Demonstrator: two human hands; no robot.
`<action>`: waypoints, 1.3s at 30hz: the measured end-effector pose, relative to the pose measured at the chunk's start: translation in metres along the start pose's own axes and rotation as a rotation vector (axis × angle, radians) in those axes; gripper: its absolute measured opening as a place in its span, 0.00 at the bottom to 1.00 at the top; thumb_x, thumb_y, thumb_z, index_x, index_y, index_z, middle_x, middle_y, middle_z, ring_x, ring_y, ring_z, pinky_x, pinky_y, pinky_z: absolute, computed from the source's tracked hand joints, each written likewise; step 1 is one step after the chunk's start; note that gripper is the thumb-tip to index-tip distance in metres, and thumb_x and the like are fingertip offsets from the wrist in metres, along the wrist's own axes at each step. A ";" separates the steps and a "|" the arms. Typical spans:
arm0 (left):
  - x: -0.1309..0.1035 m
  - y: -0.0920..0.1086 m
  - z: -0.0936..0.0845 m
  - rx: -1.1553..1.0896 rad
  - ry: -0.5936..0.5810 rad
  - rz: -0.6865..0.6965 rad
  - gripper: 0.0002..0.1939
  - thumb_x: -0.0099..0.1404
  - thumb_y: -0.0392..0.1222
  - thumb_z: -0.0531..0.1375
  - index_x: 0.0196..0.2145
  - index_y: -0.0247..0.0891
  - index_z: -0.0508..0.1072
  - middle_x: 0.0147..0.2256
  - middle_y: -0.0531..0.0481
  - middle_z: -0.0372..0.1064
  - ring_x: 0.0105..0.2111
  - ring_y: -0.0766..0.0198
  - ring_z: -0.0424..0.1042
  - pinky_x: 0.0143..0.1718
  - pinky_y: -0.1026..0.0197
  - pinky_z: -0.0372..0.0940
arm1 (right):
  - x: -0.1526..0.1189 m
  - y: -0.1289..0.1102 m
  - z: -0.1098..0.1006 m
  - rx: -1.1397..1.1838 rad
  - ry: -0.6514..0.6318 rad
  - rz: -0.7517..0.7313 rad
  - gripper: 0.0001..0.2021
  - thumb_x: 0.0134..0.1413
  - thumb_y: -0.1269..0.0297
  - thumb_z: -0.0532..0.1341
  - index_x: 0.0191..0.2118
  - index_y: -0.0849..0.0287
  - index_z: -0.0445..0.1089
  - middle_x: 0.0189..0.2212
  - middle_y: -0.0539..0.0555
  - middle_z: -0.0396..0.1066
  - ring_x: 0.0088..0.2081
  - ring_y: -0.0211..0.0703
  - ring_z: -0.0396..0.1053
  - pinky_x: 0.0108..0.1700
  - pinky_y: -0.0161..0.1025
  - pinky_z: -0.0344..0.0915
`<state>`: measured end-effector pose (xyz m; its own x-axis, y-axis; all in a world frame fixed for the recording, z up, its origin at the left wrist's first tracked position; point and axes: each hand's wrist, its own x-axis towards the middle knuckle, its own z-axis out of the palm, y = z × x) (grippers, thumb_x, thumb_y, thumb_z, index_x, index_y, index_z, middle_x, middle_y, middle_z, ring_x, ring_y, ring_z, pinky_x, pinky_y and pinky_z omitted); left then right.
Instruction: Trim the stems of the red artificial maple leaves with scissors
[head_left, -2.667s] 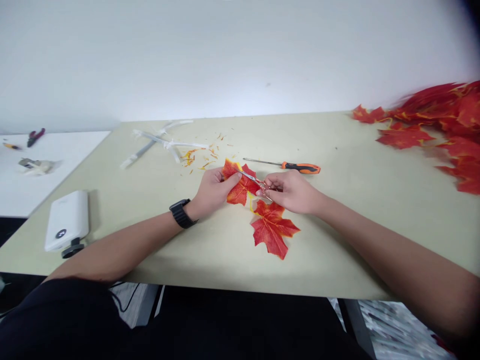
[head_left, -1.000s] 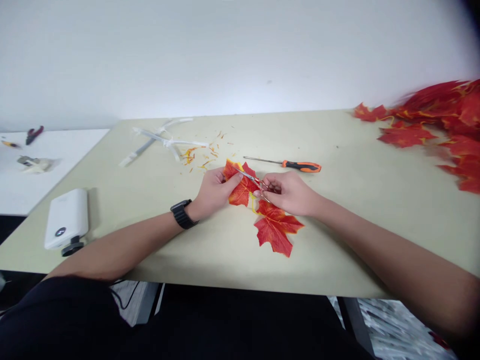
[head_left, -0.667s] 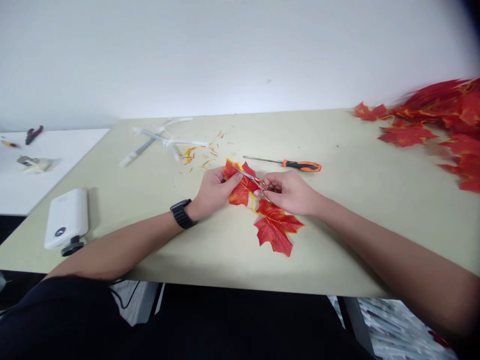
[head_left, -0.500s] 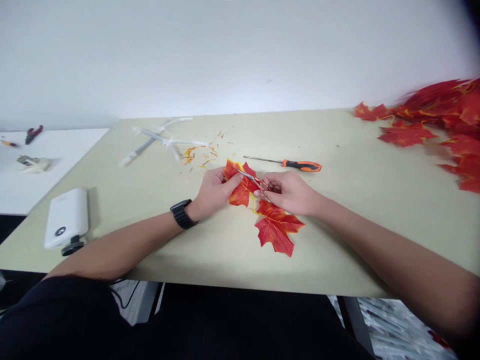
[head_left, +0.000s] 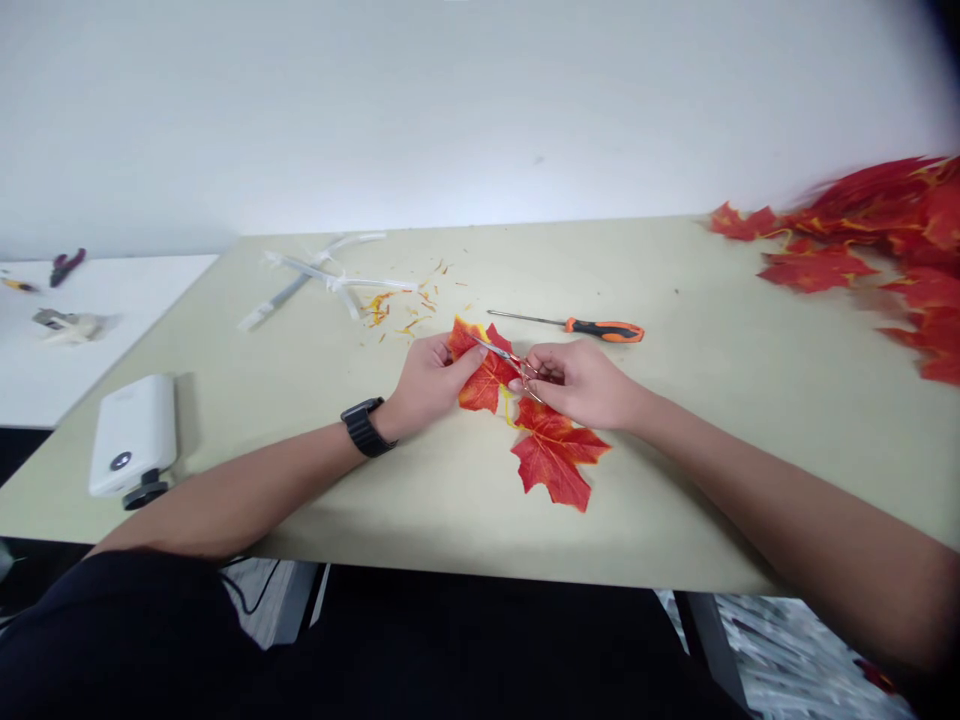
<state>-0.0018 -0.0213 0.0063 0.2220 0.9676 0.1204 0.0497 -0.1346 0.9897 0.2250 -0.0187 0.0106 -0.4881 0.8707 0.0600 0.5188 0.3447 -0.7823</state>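
A red artificial maple leaf (head_left: pixel 480 386) is pinched at its left side by my left hand (head_left: pixel 435 382), thumb on top. My right hand (head_left: pixel 574 380) has its fingers in the handles of a pair of small scissors (head_left: pixel 496 348). The blades lie across the upper part of that leaf, close to my left thumb. By a yellow stem, a second red maple leaf (head_left: pixel 559 462) hangs on to the first and rests on the table below my right hand.
Behind my hands lie an orange-and-black screwdriver (head_left: pixel 604 329), yellow-orange trimmings (head_left: pixel 380 310) and clear plastic ties (head_left: pixel 300 278). A white power bank (head_left: pixel 135 435) stands at the left. More red leaves (head_left: pixel 885 225) are heaped at the right. Pliers (head_left: pixel 67 267) lie on the white surface.
Hardly anything differs. Both hands, the scissors and the held leaf keep their places; the view has shifted very slightly.
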 end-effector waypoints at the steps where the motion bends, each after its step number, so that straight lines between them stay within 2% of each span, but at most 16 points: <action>1: 0.000 0.000 0.000 0.008 0.001 0.002 0.14 0.65 0.50 0.65 0.35 0.34 0.79 0.32 0.47 0.79 0.27 0.66 0.72 0.27 0.66 0.66 | 0.000 0.000 0.000 0.006 0.004 -0.002 0.18 0.60 0.57 0.63 0.25 0.57 0.58 0.20 0.45 0.57 0.23 0.34 0.52 0.25 0.35 0.49; 6: 0.000 0.001 0.000 0.007 0.008 -0.002 0.14 0.65 0.50 0.66 0.34 0.34 0.79 0.32 0.48 0.79 0.27 0.66 0.72 0.28 0.65 0.66 | 0.000 0.000 0.000 0.000 0.003 -0.015 0.18 0.59 0.57 0.65 0.26 0.57 0.58 0.20 0.45 0.57 0.23 0.33 0.51 0.25 0.35 0.48; 11: 0.000 -0.002 0.000 -0.015 0.018 0.005 0.14 0.64 0.50 0.66 0.35 0.34 0.79 0.33 0.47 0.79 0.29 0.65 0.73 0.30 0.65 0.68 | 0.000 0.000 0.003 0.010 0.024 -0.019 0.20 0.61 0.54 0.64 0.25 0.58 0.56 0.20 0.45 0.56 0.23 0.33 0.51 0.26 0.35 0.49; 19: -0.001 -0.003 0.002 -0.110 0.015 0.008 0.14 0.63 0.50 0.68 0.33 0.35 0.78 0.33 0.48 0.78 0.30 0.65 0.74 0.32 0.63 0.69 | -0.002 -0.007 0.008 0.037 0.035 -0.034 0.18 0.63 0.51 0.63 0.28 0.57 0.62 0.22 0.48 0.64 0.24 0.36 0.56 0.27 0.37 0.52; 25: -0.001 -0.005 0.003 -0.144 0.009 0.024 0.14 0.63 0.50 0.68 0.33 0.35 0.77 0.33 0.49 0.78 0.30 0.65 0.74 0.33 0.63 0.70 | -0.002 -0.004 0.011 0.082 0.050 -0.044 0.19 0.61 0.50 0.64 0.27 0.57 0.61 0.21 0.46 0.60 0.24 0.35 0.54 0.26 0.36 0.52; 39: -0.002 -0.004 0.004 -0.127 -0.001 0.053 0.16 0.63 0.53 0.68 0.32 0.36 0.76 0.31 0.49 0.77 0.29 0.66 0.72 0.32 0.64 0.69 | -0.003 -0.007 0.014 0.086 0.074 -0.042 0.19 0.61 0.52 0.64 0.27 0.58 0.60 0.21 0.46 0.60 0.24 0.34 0.54 0.27 0.35 0.52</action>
<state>0.0018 -0.0234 0.0019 0.2221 0.9596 0.1729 -0.0856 -0.1574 0.9838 0.2132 -0.0280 0.0072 -0.4531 0.8809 0.1372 0.4352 0.3529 -0.8283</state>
